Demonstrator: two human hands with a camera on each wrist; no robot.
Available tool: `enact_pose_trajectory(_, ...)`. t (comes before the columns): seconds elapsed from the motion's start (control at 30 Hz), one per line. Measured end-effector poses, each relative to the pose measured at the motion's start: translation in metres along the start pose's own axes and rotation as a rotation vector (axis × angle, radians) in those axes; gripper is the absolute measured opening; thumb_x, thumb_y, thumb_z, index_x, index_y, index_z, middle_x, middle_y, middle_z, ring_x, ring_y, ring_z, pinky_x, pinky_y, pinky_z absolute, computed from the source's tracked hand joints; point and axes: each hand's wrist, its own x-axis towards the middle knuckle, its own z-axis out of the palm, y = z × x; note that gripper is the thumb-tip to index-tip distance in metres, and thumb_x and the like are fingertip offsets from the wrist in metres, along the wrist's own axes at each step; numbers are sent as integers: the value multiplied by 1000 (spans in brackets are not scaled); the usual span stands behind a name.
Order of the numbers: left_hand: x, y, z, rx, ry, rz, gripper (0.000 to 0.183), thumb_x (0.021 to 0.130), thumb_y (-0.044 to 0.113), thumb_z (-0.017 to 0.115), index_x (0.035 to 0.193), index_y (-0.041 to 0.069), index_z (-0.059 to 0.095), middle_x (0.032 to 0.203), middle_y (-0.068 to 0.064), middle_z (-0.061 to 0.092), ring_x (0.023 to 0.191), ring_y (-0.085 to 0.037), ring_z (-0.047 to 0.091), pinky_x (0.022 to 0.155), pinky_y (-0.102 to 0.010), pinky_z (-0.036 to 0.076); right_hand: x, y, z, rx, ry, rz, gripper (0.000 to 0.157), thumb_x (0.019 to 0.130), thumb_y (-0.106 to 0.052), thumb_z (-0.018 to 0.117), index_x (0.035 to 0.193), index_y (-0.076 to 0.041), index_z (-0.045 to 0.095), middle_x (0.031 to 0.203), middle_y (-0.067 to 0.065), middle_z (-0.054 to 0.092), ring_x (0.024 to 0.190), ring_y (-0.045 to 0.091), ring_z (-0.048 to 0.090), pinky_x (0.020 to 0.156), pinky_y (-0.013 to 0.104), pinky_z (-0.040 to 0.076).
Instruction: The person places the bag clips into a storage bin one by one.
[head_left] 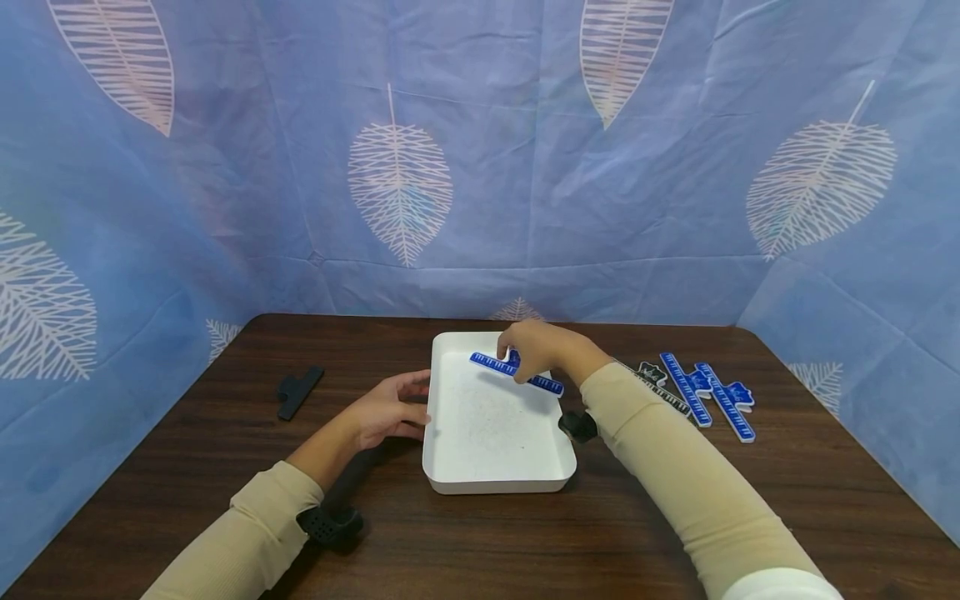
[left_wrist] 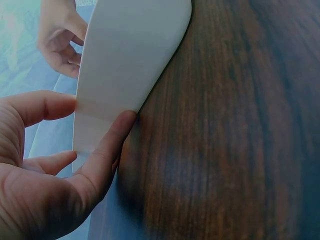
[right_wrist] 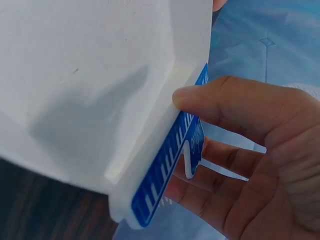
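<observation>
My right hand (head_left: 542,346) pinches a blue clip (right_wrist: 162,172) printed with white piano keys, thumb on one side and fingers on the other. The clip is held over the far part of a white rectangular tray (head_left: 491,467), casting a shadow on the tray floor in the right wrist view. At the tray's left side, my left hand (head_left: 390,410) touches the outer wall with its fingertips. The left wrist view shows those fingers (left_wrist: 102,157) fairly straight against the white wall.
To the right lie two more blue piano-key clips (head_left: 684,392) and a black one (head_left: 660,386) with the same print, partly hidden by my right arm. A plain black clip (head_left: 300,392) lies at the left on the dark wood table (head_left: 480,550). A blue leaf-patterned cloth (head_left: 487,183) hangs behind.
</observation>
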Motion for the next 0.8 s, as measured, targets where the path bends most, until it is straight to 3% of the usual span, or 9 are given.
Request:
enact_pose_trajectory(0.43, -1, -1, 1, 6, 13, 1, 82, 81, -9, 63, 153, 3, 25, 146, -27, 35, 107, -37, 60, 85, -51, 54, 25, -1, 17, 9, -28, 32, 37, 78, -10, 75, 115, -12, 69, 114, 3, 64, 96, 18, 57, 91, 38, 51)
enact_pose_trajectory(0.67, 0, 0, 1, 13, 15, 2, 82, 81, -9, 63, 153, 3, 25, 145, -27, 35, 107, -37, 60, 84, -50, 54, 32, -5, 24, 53, -49, 110, 39, 79, -13, 76, 116, -14, 68, 111, 4, 62, 83, 17, 59, 70, 29, 53)
enact_pose_trajectory(0.8, 0, 0, 1, 10, 12, 5, 82, 81, -10, 63, 153, 3, 25, 145, -27, 35, 107, -36, 59, 84, -50, 54, 36, -6, 28, 63, -53, 117, 39, 79, -12, 76, 117, -14, 68, 107, 4, 61, 78, 16, 59, 66, 26, 52)
